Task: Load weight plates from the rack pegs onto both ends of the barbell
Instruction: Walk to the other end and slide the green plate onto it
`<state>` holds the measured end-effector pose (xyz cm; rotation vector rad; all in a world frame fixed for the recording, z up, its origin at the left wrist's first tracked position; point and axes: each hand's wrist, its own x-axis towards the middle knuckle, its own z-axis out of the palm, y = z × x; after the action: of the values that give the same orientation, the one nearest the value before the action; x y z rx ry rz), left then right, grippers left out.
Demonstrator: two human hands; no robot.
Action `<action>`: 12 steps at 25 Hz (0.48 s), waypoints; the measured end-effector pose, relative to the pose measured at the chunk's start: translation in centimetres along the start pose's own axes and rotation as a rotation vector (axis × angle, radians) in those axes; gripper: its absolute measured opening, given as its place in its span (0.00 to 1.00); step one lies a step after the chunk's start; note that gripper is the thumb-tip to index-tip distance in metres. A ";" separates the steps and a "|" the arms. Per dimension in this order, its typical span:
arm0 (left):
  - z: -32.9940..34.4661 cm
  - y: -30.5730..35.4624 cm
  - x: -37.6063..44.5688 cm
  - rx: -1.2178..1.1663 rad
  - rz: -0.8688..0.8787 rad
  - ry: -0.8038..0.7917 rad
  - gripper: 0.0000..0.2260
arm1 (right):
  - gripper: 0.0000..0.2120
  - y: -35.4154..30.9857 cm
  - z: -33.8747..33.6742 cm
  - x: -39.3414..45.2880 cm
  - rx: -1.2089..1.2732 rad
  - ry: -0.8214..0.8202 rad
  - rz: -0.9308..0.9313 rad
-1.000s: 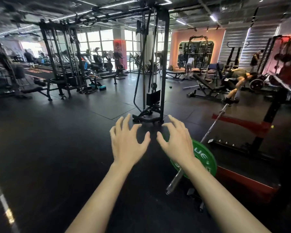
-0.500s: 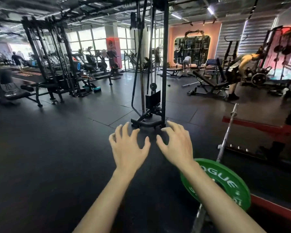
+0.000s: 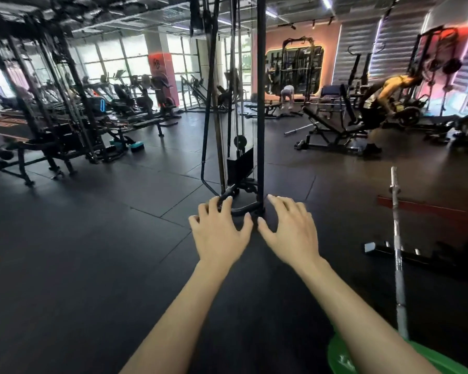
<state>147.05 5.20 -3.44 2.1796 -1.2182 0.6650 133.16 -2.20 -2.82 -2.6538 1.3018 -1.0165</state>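
Note:
My left hand [image 3: 219,232] and my right hand [image 3: 289,230] are held out side by side in front of me, fingers spread and holding nothing. A steel barbell [image 3: 397,255] lies on the floor at the right and runs away from me. A green weight plate [image 3: 341,357] sits on its near end at the bottom right corner, partly hidden by my right forearm. Both hands are well left of the barbell and touch neither it nor the plate.
A black cable machine [image 3: 243,168] stands straight ahead beyond my hands. A low black rack base [image 3: 416,256] with short pegs lies right of the bar. Benches [image 3: 333,130] and other people occupy the back right; more machines [image 3: 54,122] line the left.
The view has swung left and forward, so the barbell and green plate slid to the bottom right of the frame. My hands stay spread and empty in front of me.

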 end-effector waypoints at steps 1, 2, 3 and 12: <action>2.4 -0.5 2.5 -0.025 0.023 -0.012 0.25 | 0.29 0.7 1.6 2.4 -0.027 0.004 0.025; 4.7 -0.9 5.4 -0.054 0.041 -0.030 0.25 | 0.28 1.4 2.9 5.2 -0.046 0.012 0.056; 6.8 -1.3 8.6 -0.079 0.061 -0.044 0.24 | 0.28 2.1 4.0 8.1 -0.062 0.025 0.092; 26.2 5.1 28.9 -0.255 0.247 -0.084 0.27 | 0.27 14.9 12.1 27.3 -0.199 0.162 0.286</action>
<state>160.07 -31.94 -2.51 1.8812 -1.5424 0.4866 141.53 -34.52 -1.67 -2.4527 1.8406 -1.1308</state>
